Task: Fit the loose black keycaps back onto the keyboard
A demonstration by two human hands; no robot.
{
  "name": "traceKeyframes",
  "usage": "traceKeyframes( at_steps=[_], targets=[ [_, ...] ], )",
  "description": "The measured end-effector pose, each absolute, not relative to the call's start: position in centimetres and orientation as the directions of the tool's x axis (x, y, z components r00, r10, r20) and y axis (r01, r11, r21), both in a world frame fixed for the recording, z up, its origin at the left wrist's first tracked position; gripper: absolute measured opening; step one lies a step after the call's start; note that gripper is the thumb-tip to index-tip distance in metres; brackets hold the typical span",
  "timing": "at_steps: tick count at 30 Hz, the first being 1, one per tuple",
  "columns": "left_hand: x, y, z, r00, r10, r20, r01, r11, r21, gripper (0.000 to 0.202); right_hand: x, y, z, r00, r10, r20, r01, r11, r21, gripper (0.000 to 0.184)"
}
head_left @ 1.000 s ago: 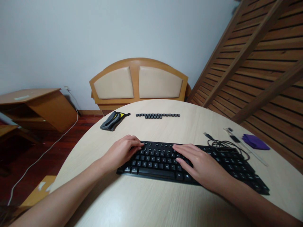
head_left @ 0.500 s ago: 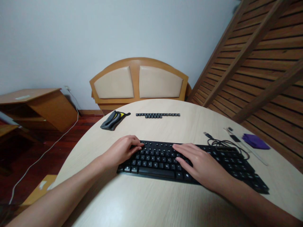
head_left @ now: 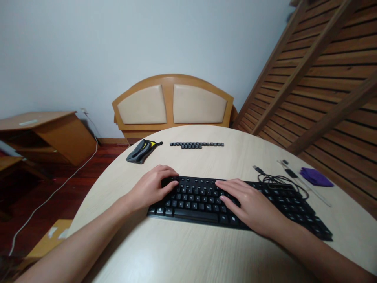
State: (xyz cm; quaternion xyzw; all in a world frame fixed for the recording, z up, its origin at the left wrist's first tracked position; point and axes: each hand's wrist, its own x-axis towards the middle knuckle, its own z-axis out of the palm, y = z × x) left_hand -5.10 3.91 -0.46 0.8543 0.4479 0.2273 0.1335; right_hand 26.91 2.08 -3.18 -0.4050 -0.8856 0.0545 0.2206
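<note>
A black keyboard (head_left: 196,215) lies across the pale table, with small bare stems showing along its top rows where keycaps are off. My left hand (head_left: 153,185) is at its upper left corner, thumb over the keys and forefinger by the back edge, with a gap between them and nothing visible in it. On the right half of the keys rests my right hand (head_left: 247,200), fingers stretched out and thumb apart. It covers part of the keyboard. Beyond the keyboard, loose black keycaps (head_left: 196,144) stand lined up in two rows.
Grey, black and yellow gloves or a folded pouch (head_left: 143,151) lie at the table's back left. Behind the keyboard's right part is a coiled black USB cable (head_left: 272,178). A purple cloth (head_left: 316,177) and a thin white tool (head_left: 313,190) lie farther right. The round table (head_left: 141,251) fills the foreground.
My left thumb and forefinger have parted from a pinch at the keyboard's upper left. My right hand stays in place. The view has shifted slightly.
</note>
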Motion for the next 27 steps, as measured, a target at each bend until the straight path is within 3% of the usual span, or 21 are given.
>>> traceKeyframes(
  at_steps=[3,9,16,27],
  targets=[
    [-3.9,2.7,-0.6,0.529,0.8,0.284,0.712,-0.6,0.364,0.045,26.9,2.1,-2.9,-0.565,0.752,0.339,0.693,0.656,-0.298,0.034],
    [-2.4,1.2,-2.1,0.651,0.745,0.145,0.707,-0.665,0.243,0.084,26.1,3.6,-1.7,-0.522,0.791,0.319,0.717,0.61,-0.338,0.03],
    [-2.2,1.2,-2.3,0.654,0.752,0.079,0.731,-0.655,0.191,0.087,23.1,10.3,-1.1,-0.432,0.896,0.103,0.88,0.444,-0.169,0.038],
    [-2.4,1.1,-2.5,0.657,0.749,0.087,0.728,-0.659,0.188,0.086,18.9,17.5,-2.1,-0.278,0.955,0.103,0.955,0.286,-0.076,0.052]
  ],
)
